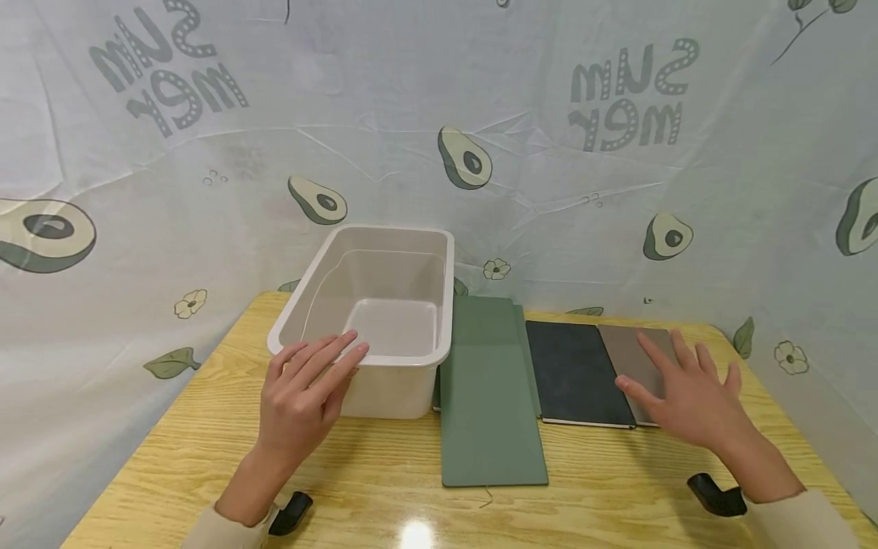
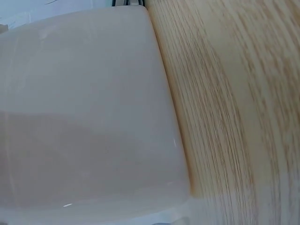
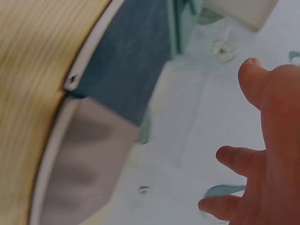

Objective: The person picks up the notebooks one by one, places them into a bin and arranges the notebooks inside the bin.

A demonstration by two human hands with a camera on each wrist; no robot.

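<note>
Behind the yellow wood-grain table (image 1: 384, 480) hangs a pale sheet printed with avocados and the word "summer"; from the head camera I see my left hand (image 1: 302, 396) lying flat, fingers straight and relaxed, with the fingertips at the near rim of the empty white rectangular plastic tub (image 1: 373, 305), holding nothing; my right hand (image 1: 686, 389) is spread, fingers splayed and loose, over the grey flat notebook (image 1: 634, 354), which lies at the right end of a row, touching the dark blue-black notebook (image 1: 576, 374), with the long green notebook (image 1: 490, 396) between that one and the tub; whether the palm actually rests on the grey cover I cannot tell; all three books run with their long axes away from me, and the grey one is plainly the right hand's, the tub well off to its left; from the left wrist camera, only the tub's smooth white wall (image 2: 89, 117) and the table grain (image 2: 234, 103) beside it show, no fingers in view; from the right wrist camera, the grey notebook's cover (image 3: 82, 159) meets the dark notebook (image 3: 126, 61) edge to edge, and my fingers (image 3: 234, 157) hang stretched and apart, gripping nothing.
</note>
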